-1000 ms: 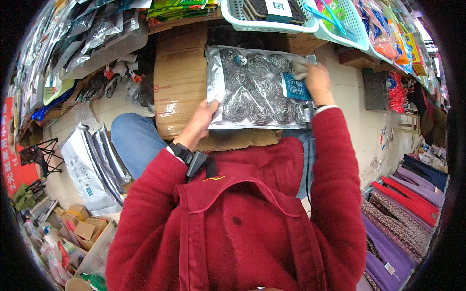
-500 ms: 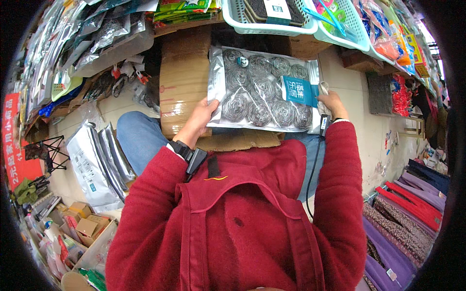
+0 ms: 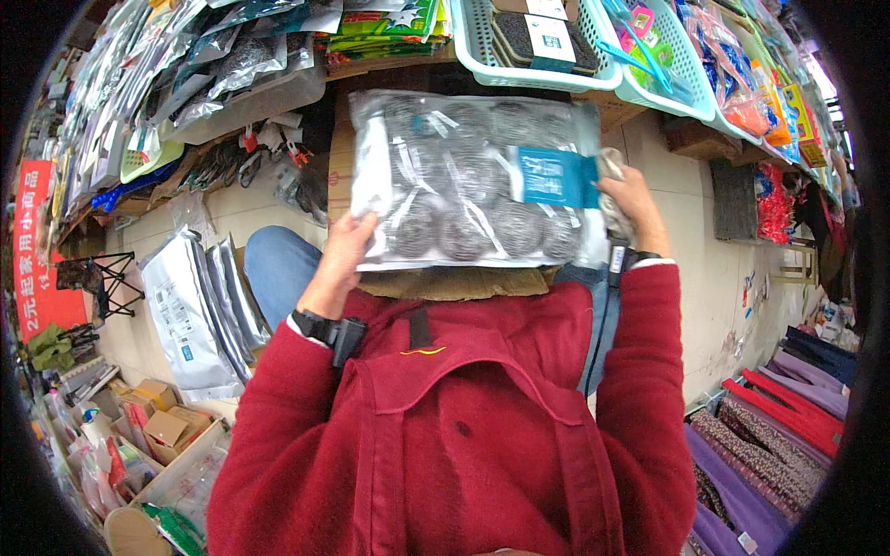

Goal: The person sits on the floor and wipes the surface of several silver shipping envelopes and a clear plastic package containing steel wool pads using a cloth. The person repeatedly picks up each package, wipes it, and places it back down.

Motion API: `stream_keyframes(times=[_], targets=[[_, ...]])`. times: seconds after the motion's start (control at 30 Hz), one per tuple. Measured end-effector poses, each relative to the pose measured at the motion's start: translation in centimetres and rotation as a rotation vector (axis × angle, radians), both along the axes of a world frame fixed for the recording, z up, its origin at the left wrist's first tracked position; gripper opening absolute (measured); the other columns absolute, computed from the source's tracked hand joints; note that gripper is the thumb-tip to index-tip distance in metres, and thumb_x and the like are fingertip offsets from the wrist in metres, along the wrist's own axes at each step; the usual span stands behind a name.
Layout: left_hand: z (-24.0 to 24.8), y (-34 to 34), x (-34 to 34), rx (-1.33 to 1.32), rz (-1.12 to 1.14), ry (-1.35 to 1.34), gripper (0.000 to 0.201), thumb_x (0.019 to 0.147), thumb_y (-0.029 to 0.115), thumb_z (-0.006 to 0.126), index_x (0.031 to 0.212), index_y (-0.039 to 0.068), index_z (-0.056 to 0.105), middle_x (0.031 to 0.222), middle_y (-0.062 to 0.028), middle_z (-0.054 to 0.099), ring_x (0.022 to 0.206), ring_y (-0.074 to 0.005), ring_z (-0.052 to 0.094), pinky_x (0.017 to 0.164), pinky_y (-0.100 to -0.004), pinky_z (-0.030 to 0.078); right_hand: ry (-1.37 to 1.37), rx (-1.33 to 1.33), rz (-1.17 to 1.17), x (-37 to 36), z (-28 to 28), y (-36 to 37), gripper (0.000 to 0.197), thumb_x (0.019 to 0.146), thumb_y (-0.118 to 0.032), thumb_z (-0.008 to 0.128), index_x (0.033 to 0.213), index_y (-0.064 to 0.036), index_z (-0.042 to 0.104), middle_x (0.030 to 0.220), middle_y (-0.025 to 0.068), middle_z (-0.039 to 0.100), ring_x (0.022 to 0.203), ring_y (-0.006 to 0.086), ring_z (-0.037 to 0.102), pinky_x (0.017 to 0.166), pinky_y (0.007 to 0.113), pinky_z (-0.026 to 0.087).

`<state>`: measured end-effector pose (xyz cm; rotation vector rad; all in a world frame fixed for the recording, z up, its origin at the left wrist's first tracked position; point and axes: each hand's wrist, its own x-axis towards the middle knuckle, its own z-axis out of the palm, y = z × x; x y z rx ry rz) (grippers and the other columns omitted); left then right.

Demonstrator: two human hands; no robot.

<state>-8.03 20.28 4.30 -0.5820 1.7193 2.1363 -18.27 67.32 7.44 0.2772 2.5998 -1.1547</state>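
Note:
A clear-fronted silver bag (image 3: 468,176) of steel wool scourers, with a teal label on its right part, is held up over my lap. My left hand (image 3: 341,255) pinches its lower left edge, thumb on the front. At the bag's right edge my right hand (image 3: 636,206) is closed around a crumpled greyish cloth (image 3: 613,215), which touches the bag's side beside the label. Part of a cardboard box (image 3: 473,285) shows below the bag; the bag hides most of it.
Light blue baskets (image 3: 538,78) of scrubbing pads and brushes stand on the display ahead. Several silver bags (image 3: 190,315) lean on the floor at left. Folded garments (image 3: 760,445) lie at lower right, a box of small goods (image 3: 176,473) at lower left.
The bag has shifted left and nearer to me, and it looks larger and slightly blurred. Both hands moved with it, the cloth still in my right hand. The view has turned slightly.

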Motion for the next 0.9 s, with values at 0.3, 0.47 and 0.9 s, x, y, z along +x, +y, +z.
stream_keyframes(times=[0.3, 0.47, 0.9], targets=[[-3.8, -7.8, 2.5, 0.048, 0.665, -0.105, 0.023, 0.097, 0.007, 0.048, 0.120, 0.005, 0.053, 0.105, -0.0086, 0.064, 0.088, -0.0228, 0.063, 0.075, -0.0406, 0.054, 0.289, 0.107, 0.259, -8.4, -1.8, -20.4, 0.045, 0.075, -0.038, 0.070, 0.106, -0.0063, 0.065, 0.100, 0.0212, 0.067, 0.095, 0.0381, 0.064, 0.082, 0.044, 0.050], [-6.6, -7.0, 1.5, 0.083, 0.707, -0.174, 0.021, 0.097, 0.006, 0.048, 0.117, 0.004, 0.053, 0.103, -0.0085, 0.063, 0.088, -0.0225, 0.061, 0.075, -0.0403, 0.053, 0.551, 0.024, 0.260, -5.2, 0.2, -24.1, 0.036, 0.080, -0.030, 0.070, 0.101, -0.0022, 0.062, 0.092, 0.0197, 0.063, 0.086, 0.0393, 0.062, 0.076, 0.045, 0.049], [-4.5, -7.1, 2.6, -0.266, 0.743, 0.100, 0.071, 0.091, 0.030, 0.063, 0.145, -0.002, 0.029, 0.139, -0.0204, 0.044, 0.125, -0.0297, 0.048, 0.103, -0.0356, 0.039, 0.657, 0.025, 0.886, 4.2, -5.3, -39.6, 0.060, 0.078, -0.011, 0.063, 0.136, -0.0083, 0.044, 0.140, 0.0177, 0.044, 0.133, 0.0395, 0.038, 0.103, 0.052, 0.039]])
